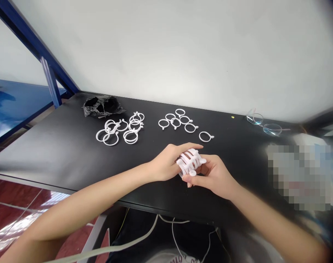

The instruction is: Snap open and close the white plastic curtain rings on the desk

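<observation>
1. Think of the stack of white rings (188,159) as the middle of a clock. It is up in the person's two hands, above the front part of the black bench (73,149).
2. The left hand (166,160) comes in from 9 o'clock. It is curled around its side of the stack, and one long finger lies along the far side.
3. The right hand (219,177) comes in from 4 o'clock. It is gripping the same stack, with finger tips on the near edge. Some of its fingers are hidden.
4. Little round knobs stick out of the stack.
5. At 10 o'clock is a messy pile of white rings (113,128). Many lie on top of each other.
6. Just past that pile, also at 10 o'clock, sits a crumpled black bag (89,110).
7. Between 11 and 12 o'clock is a small bunch of white rings (175,127), lying close together.
8. At 1 o'clock, one lone ring (211,137) lies near the hands, its knob pointing to 3 o'clock.
9. At 2 o'clock, well apart from the hands, are some glasses (257,118).
10. At 7 o'clock, a pale cord (106,250) hangs below the bench.
</observation>
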{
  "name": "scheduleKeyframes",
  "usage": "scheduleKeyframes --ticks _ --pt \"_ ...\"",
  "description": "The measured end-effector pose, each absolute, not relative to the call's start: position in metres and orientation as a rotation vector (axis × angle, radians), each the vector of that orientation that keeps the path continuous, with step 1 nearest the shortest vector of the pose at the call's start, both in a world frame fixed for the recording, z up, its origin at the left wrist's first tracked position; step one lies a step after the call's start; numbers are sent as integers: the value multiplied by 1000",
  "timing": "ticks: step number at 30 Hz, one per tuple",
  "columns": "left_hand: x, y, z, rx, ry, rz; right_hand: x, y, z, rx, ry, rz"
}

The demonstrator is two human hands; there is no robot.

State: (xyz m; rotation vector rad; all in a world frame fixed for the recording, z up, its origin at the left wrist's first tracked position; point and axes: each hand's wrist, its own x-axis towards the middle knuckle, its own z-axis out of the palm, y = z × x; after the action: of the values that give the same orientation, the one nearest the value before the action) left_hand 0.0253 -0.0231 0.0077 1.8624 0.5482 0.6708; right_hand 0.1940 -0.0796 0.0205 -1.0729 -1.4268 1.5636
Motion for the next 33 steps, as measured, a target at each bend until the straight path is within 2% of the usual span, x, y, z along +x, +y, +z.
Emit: scheduleKeyframes --ticks 5,9,18,23,33 --pt "21 -20 11 2366 643 401 195 -79 20 -1121 -1396 1793" --pt "22 -21 7 2486 542 365 191 -80 17 -1126 -1426 1867" --pt "14 -7 11 2067 457 479 192 -87 22 -1048 -1458 1629" --pt "12 -6 13 2227 523 508 194 -87 20 -1081 -1427 1466" --pt "12 -11 14 2516 527 496 197 -84 24 -1129 -1518 1406"
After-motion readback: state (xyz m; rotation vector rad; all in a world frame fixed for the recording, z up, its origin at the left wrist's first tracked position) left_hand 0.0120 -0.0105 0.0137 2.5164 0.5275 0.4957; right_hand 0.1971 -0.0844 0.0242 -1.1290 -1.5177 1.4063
